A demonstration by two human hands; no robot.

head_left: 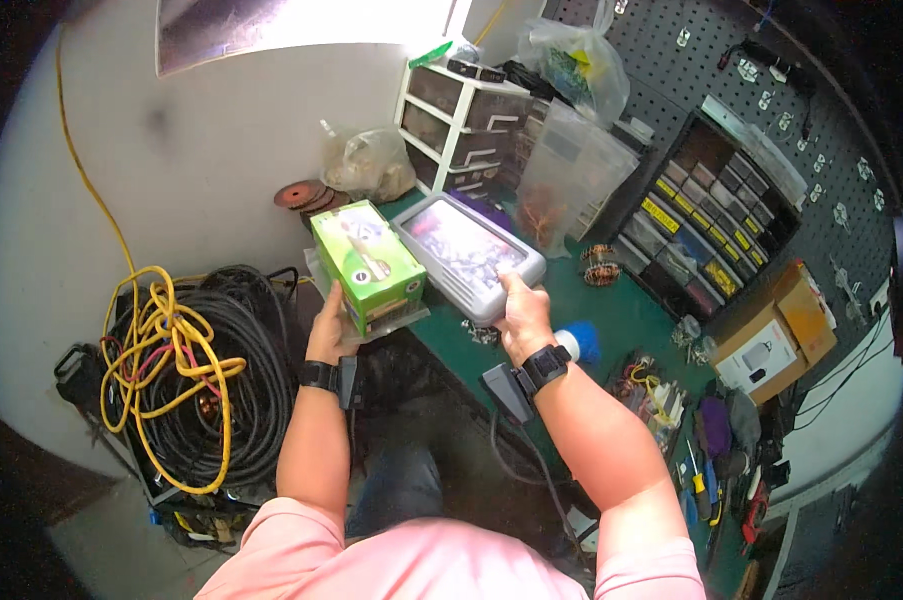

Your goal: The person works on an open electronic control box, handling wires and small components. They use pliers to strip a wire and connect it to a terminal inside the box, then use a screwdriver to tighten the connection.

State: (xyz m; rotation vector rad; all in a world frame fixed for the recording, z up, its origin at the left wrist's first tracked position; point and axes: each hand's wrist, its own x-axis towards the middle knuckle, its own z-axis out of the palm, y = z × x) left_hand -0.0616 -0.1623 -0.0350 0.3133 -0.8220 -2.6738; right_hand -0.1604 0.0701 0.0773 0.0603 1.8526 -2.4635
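Note:
My left hand (327, 330) is closed around the near left side of a green and white cardboard box (367, 258). A sheet or bag of clear plastic (399, 324) sticks out beneath the box. My right hand (527, 316) grips the near right end of a grey plastic case (471, 256), with the thumb on top. Small pieces show through the case's clear, glaring lid. Box and case are side by side, almost touching, over the green tabletop (571, 285). Most fingers of both hands are hidden underneath. Each wrist wears a black strap with a small device.
Small metal parts (479, 332) lie below the case, and a copper-wound coil (599, 266) stands to its right. Behind are a white drawer unit (455, 122), plastic bags and brown discs (299, 194). Screwdrivers and an open carton (771, 345) sit rightward; coiled cables (186, 370) rest at left.

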